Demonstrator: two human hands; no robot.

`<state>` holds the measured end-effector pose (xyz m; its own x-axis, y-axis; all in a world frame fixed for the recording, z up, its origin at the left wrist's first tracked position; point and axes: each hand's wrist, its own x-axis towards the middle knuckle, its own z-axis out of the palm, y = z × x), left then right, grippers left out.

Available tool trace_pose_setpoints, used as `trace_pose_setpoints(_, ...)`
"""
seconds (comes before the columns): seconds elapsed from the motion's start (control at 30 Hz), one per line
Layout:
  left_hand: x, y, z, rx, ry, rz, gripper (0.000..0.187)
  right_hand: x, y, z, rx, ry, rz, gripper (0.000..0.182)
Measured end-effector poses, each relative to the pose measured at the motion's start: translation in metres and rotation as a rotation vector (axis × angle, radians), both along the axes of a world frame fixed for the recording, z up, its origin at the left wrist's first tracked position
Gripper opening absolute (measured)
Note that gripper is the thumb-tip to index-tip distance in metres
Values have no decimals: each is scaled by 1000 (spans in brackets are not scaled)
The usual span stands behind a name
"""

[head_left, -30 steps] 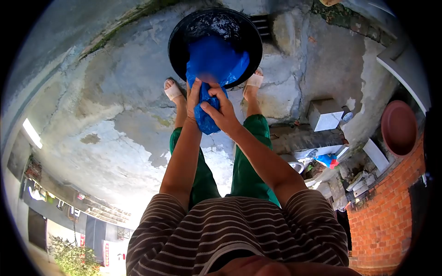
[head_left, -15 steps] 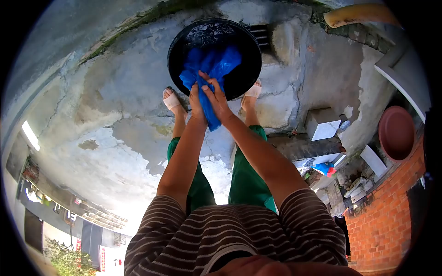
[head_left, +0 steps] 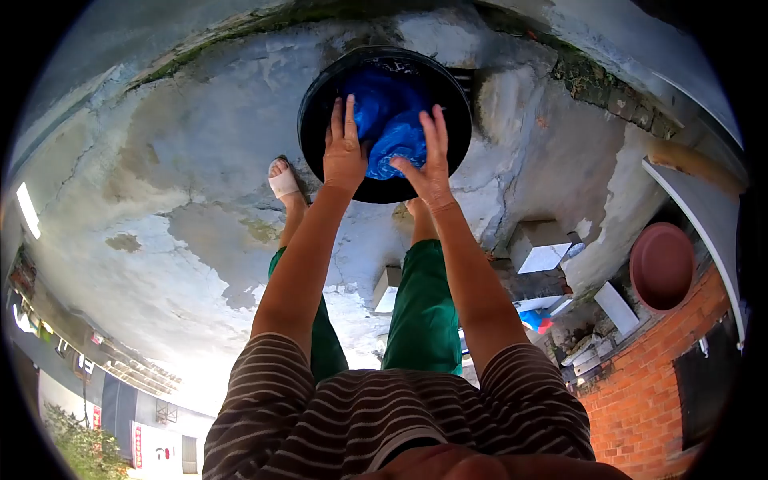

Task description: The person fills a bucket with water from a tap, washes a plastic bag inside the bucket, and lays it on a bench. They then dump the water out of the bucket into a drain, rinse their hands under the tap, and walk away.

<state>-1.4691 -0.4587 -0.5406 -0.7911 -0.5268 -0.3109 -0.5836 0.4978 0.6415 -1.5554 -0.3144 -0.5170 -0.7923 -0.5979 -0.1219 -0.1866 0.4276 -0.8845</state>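
Head view, looking down along the person's own body toward a black basin (head_left: 382, 188), the landmark for all positions here. Nearest the camera, well short of the basin, is the striped shirt (head_left: 384, 416); beyond it come the green trousers (head_left: 420, 308). Both forearms run straight out from the shirt and converge slightly toward the basin.

The left hand (head_left: 344, 148) lies over the near-left part of the basin rim, back of the hand up, fingers extended and held close together, pointing into the basin beside the blue cloth (head_left: 388, 116). Whether its fingertips touch the cloth cannot be told. The right hand (head_left: 428, 164) is over the near-right part of the rim, fingers spread apart and raised, with the thumb against the near lobe of the cloth. Neither hand is closed around anything; both are open.

The blue cloth lies bunched inside the basin, filling its centre between the two hands. One sandalled foot (head_left: 282, 180) stands on the cracked concrete floor (head_left: 160, 184) just left of the basin.

Well to the right of the basin are a pale concrete block (head_left: 538, 244), a reddish round bowl (head_left: 661, 266) and a brick wall (head_left: 648, 400).
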Motion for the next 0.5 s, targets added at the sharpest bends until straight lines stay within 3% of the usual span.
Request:
trace_pose_setpoints(0.1, 7, 6, -68, -173, -416, -354, 84, 21, -9, -56, 489, -29, 349, 92)
trace_pose_setpoints(0.13, 12, 5, -99, -271, -479, -441, 81, 20, -14, -76, 492, -27, 360, 92)
trace_pose_setpoints(0.2, 4, 1, -127, -236, -487, -378, 76, 10, -25, -117, 833, -14, 457, 96)
trace_pose_setpoints(0.27, -4, 4, -148, -189, -505, -326, 71, 3, -32, -153, 864, -7, 468, 92)
trace_pose_setpoints(0.33, -25, 4, -162, -173, -611, -249, 54, -3, -44, -184, 1000, 7, 474, 81)
trace_pose_setpoints(0.37, -28, 4, -171, -172, -612, -246, 54, 0, -42, -204, 1032, 30, 491, 64)
trace_pose_setpoints(0.43, -35, 5, -188, -128, -832, -357, 42, 4, -40, -229, 1090, 41, 545, 57)
trace_pose_setpoints(0.5, -29, 9, -206, -133, -755, -346, 41, 2, -40, -245, 1152, 59, 594, 52)
